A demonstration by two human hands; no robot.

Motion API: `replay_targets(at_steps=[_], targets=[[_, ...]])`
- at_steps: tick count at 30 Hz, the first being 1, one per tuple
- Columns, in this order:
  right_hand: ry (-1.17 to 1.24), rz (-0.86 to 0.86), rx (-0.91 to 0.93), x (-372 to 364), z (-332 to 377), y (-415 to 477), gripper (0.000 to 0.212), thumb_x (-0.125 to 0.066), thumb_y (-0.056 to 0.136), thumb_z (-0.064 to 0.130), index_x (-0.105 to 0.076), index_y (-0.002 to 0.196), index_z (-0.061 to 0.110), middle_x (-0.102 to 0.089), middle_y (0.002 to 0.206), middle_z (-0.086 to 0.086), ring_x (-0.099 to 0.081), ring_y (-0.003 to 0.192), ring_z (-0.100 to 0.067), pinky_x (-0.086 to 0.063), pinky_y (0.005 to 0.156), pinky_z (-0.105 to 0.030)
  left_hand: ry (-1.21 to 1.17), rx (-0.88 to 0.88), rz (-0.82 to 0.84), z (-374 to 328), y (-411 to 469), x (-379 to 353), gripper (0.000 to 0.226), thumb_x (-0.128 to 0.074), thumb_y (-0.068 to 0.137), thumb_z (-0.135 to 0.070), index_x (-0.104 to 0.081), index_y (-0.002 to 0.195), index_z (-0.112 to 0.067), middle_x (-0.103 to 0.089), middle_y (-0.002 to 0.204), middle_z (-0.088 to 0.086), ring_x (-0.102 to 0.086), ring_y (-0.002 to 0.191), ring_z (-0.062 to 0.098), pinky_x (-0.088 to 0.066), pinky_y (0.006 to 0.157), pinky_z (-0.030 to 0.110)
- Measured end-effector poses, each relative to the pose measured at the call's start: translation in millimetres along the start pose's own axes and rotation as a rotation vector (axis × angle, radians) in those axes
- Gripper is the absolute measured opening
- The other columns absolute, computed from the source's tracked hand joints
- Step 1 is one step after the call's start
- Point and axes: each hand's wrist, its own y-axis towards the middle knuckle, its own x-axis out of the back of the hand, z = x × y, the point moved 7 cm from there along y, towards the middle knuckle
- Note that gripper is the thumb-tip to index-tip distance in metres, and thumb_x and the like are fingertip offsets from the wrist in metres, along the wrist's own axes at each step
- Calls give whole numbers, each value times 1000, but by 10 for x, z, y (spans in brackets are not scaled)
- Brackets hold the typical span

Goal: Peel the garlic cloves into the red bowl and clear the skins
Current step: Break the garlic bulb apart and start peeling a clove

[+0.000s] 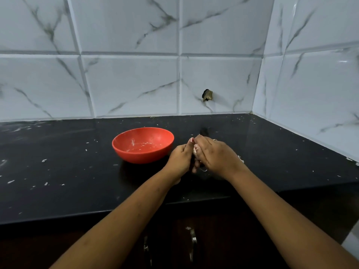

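Little looks done: left hand (181,158) and right hand (217,155) pinch one pale garlic piece (195,149), and the round red plastic bowl (139,155) left of the grip holds only crumbs.

left hand (181,157): one nail (192,140) at the tip of its fingers (186,148) shows reddish-pink polish | right hand (217,154): nails turned out of my sight | back from the fingers: both forearms (136,210) bare all the way to where I lose them from view
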Motion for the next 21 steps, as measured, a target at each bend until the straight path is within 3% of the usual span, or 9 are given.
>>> replay_targets(at_steps=[2,4,9,14,21], targets=[[-158,-100,50,46,16,55,28,-39,93,24,-59,83,8,-58,64,-2,-54,46,-23,-39,41,-27,-38,13,17,-21,-12,-17,60,-27,103,-39,-50,59,-6,-48,42,0,-40,33,10,-33,38,17],[-243,-179,50,69,9,95,30,-40,91,26,-60,74,11,-55,56,0,-50,40,-22,-35,35,-26,-71,26,18,-37,-24,-7,62,-27,102,-43,-49,58,-6,-47,40,0,-40,33,11,-31,36,17],[-128,-287,0,87,-10,129,36,-39,90,26,-60,65,11,-55,52,0,-50,40,-22,-36,39,-24,-47,32,-2,-27,-15,21,63,-30,100,-50,-50,55,-10,-46,44,2,-40,35,12,-30,37,18],[11,-300,-120,22,17,146,41,-37,92,29,-61,65,12,-56,52,-2,-54,44,-24,-35,45,-21,-89,28,-94,25,22,76,56,-29,104,-31,-49,57,-7,-43,41,0,-38,36,11,-31,40,21],[-330,-375,-159,27,136,199,44,-44,89,35,-50,49,18,-48,42,1,-47,35,-22,-25,39,-19,-83,15,-204,68,46,174,50,-29,104,-29,-46,61,-11,-42,46,2,-37,36,8,-30,38,18]])
